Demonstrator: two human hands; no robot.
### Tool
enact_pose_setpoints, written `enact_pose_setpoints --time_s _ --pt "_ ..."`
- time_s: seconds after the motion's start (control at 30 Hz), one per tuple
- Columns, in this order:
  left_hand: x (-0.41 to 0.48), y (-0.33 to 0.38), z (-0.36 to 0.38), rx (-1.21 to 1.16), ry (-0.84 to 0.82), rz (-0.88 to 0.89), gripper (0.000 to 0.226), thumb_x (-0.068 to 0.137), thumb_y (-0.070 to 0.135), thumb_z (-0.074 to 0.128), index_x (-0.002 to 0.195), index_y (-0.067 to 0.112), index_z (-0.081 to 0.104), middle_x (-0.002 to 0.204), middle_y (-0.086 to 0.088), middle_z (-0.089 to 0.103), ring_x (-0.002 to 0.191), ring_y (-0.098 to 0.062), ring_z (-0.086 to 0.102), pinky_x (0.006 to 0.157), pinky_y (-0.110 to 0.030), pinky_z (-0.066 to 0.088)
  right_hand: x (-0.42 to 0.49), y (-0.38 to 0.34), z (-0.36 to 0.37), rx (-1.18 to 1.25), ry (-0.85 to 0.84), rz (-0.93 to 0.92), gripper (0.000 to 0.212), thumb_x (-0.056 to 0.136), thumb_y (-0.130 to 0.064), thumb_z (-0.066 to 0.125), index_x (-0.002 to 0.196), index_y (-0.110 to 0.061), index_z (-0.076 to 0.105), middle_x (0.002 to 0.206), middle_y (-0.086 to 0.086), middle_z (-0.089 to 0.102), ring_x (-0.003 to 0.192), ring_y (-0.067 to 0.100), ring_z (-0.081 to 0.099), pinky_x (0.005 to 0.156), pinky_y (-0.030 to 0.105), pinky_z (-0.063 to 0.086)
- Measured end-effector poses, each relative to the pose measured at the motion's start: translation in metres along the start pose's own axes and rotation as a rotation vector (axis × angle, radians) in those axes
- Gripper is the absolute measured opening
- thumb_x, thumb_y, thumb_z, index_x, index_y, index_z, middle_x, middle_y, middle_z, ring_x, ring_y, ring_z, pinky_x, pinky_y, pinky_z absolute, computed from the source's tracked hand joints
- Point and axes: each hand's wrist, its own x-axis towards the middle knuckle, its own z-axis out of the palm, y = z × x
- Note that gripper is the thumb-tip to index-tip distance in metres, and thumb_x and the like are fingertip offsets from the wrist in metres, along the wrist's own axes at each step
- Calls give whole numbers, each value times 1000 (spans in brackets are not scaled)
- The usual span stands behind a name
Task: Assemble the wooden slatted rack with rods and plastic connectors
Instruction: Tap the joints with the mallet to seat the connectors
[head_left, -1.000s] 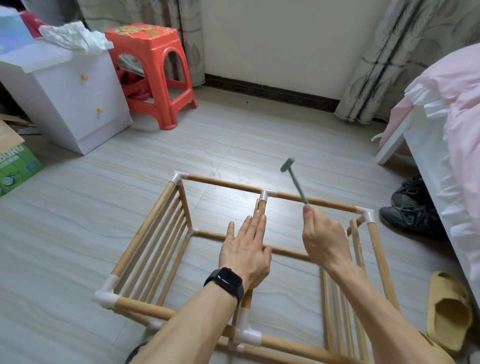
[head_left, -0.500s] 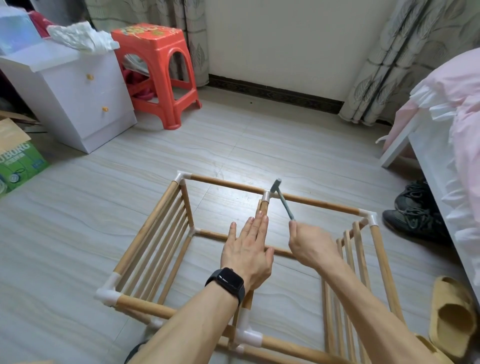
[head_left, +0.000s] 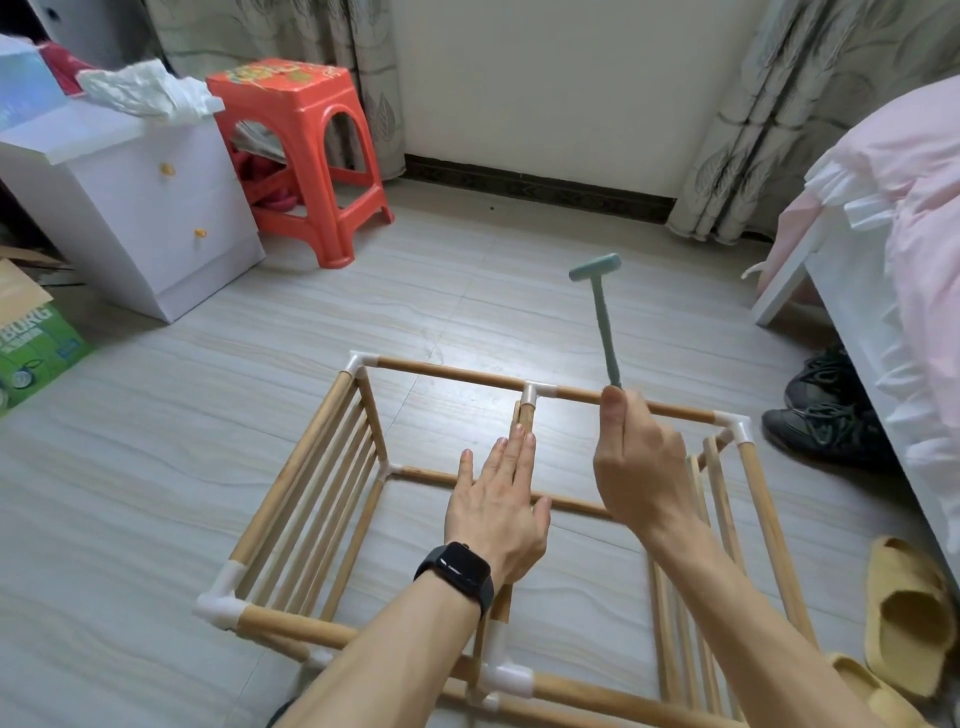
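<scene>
- Raised again, the small teal hammer (head_left: 603, 322) now stands nearly upright in the centre-right of the frame. Its head is well above the rack's far rail, whereas half a second ago it was down at the white T-connector (head_left: 530, 391).
- The right hand (head_left: 636, 467) grips the bottom of the hammer's handle, fingers curled round it and thumb pointing up. It sits higher than before.
- The left hand (head_left: 493, 512) has not shifted. It lies flat with fingers straight and close together, pressing on the middle rod (head_left: 525, 415) just short of the T-connector. A black watch (head_left: 457, 571) is on that wrist.
- The rack (head_left: 311, 493) lies on the pale floor (head_left: 156, 467) in the lower centre of the frame, in the same spot as earlier.
- It is an open box of round light-wood rods joined by white plastic connectors at the corners, with slatted panels on its left and right sides.
- An orange stool (head_left: 301, 150) and a white cabinet (head_left: 135, 208) stand at upper left.
- A pink bed (head_left: 893, 208), dark shoes (head_left: 826, 415) and yellow slippers (head_left: 906, 613) line the right edge.
</scene>
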Motion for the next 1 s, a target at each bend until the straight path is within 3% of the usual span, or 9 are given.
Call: enact_pose_setpoints --time_s 0.1,0.23,0.37,0.47,0.63,0.73,0.83,0.93,1.0 --pt "-1 0 -1 10 3 -4 72 105 47 19 157 19 -21 164 1 -24 154 -14 -12 124 -49 -8 -5 6 9 14 106 -119 38 108 -41 24 85 -17 43 49 -13 37 35 4 33 36 16 25" --pt "-2 1 -1 13 -1 -4 71 105 46 18 157 18 -22 163 2 -26 154 -14 -14 123 -48 -10 -23 33 26 -545 -462 98 41 106 -44 20 97 -19 51 77 4 65 69 28 64 58 37 49" --pt "2 0 0 10 7 0 72 105 45 20 157 17 -21 164 1 -25 154 -15 -12 123 -49 -8 -24 39 20 -229 -130 37 40 106 -44 20 89 -18 47 54 -5 52 42 14 50 41 29 36" --pt "0 0 1 21 13 0 72 105 43 21 158 16 -20 165 0 -23 155 -15 -10 123 -49 -8 -14 40 22 -513 -511 221 45 106 -45 18 94 -20 52 90 9 69 83 32 65 67 39 48" --pt "0 0 -4 62 -12 2 70 104 43 19 158 17 -19 166 1 -20 155 -17 -9 124 -52 -6 -33 21 -24 -295 -267 281 47 109 -37 19 80 -15 49 69 7 60 64 24 58 59 40 44" --pt "-8 1 -8 67 3 -40 68 104 45 18 161 19 -9 169 -2 5 155 -23 8 123 -55 6 -77 10 -47 -386 -325 260 43 109 -33 19 93 -14 54 74 6 61 66 23 61 60 41 48" --pt "-25 1 -15 93 74 -12 62 105 45 17 161 20 8 135 -7 60 121 -30 53 101 -48 38 -136 15 -49 -519 -254 126 45 106 -38 13 98 -24 54 68 -3 52 48 13 44 40 28 32" --pt "-54 -13 -19 -2 94 64 53 106 47 18 154 25 21 93 -2 67 81 -24 62 77 -42 51 -187 24 -45 -463 -240 164 57 104 -49 4 85 -26 53 66 -6 51 51 12 44 47 29 34" --pt "-76 -28 -22 -102 50 75 52 107 49 20 153 26 27 82 2 65 74 -20 61 73 -41 53 -207 30 -42 -481 -132 129 50 107 -42 13 77 -23 48 60 -7 45 51 16 42 48 37 39"
